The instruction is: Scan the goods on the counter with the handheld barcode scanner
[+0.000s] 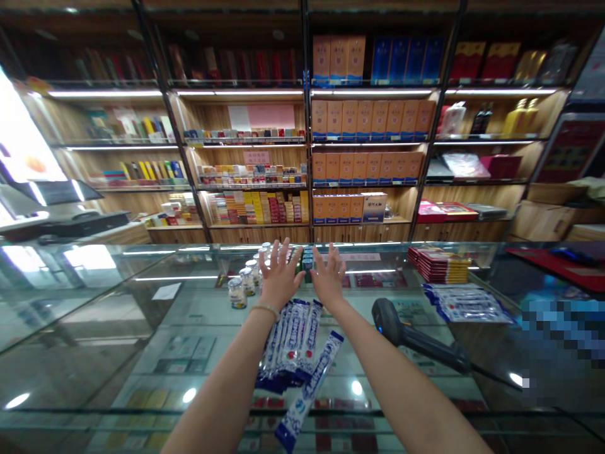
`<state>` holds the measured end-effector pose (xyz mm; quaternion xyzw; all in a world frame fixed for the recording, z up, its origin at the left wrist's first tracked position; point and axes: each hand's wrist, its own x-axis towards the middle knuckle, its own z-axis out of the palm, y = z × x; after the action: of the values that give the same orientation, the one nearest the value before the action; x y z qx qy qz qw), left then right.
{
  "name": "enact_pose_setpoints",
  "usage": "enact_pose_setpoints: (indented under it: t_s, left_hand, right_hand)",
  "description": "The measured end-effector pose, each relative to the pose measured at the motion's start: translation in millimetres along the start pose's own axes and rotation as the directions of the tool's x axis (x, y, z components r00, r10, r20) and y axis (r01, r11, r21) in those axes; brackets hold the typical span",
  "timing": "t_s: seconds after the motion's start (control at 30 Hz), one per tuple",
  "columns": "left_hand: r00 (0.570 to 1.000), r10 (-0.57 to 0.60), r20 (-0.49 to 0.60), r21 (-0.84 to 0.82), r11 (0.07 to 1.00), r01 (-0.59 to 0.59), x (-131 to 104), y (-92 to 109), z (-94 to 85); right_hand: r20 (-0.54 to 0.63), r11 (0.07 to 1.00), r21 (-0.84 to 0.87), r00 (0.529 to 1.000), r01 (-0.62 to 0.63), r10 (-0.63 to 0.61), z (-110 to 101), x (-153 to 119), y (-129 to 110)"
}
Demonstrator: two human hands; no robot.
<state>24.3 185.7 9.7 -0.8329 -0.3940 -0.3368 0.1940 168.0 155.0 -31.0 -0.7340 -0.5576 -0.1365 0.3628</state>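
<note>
My left hand [280, 275] reaches forward over the glass counter with its fingers spread, close to a group of small white-capped jars [237, 294]. My right hand [328, 275] is beside it, fingers stretched out. In the gap between my hands stand small dark green containers with bluish tops [307, 261]; whether my fingers touch them I cannot tell. Below my wrists lies a row of blue-and-white wrapped sticks [289, 343]. One more wrapped stick [309, 391] lies slanted, apart from the row, nearer to me. Neither hand appears to hold anything.
A black barcode scanner [416, 337] lies right of my right arm, its cable trailing right. Beyond it are blue-and-white packets [466, 304] and stacked red and gold packs [437, 265]. The glass counter [198, 321] spans the view, with stocked shelves [307, 145] behind.
</note>
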Motion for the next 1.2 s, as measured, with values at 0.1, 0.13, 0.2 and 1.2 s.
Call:
enact_pose_setpoints:
  t_s: [0.1,0.13,0.2,1.2]
  left_hand:
    - [1.000,-0.002,-0.016,0.020,1.000,0.002,-1,-2,0.9]
    - [1.000,-0.003,-0.020,0.027,1.000,0.003,-1,-2,1.4]
    - [1.000,-0.009,-0.026,0.040,0.999,0.010,-2,-2,2.6]
    - [0.984,-0.041,-0.173,0.067,0.996,0.053,37,33,-78.6]
  right_hand:
    - [-0.010,1.000,-0.024,1.000,0.013,-0.013,1,-2,2]
    - [-0.009,0.999,-0.031,1.000,0.014,-0.015,2,-2,2]
    - [-0.005,0.999,-0.043,1.000,0.009,-0.009,4,-3,4]
    - [-0.012,0.993,0.059,0.995,0.099,-0.099,-103,21,-1]
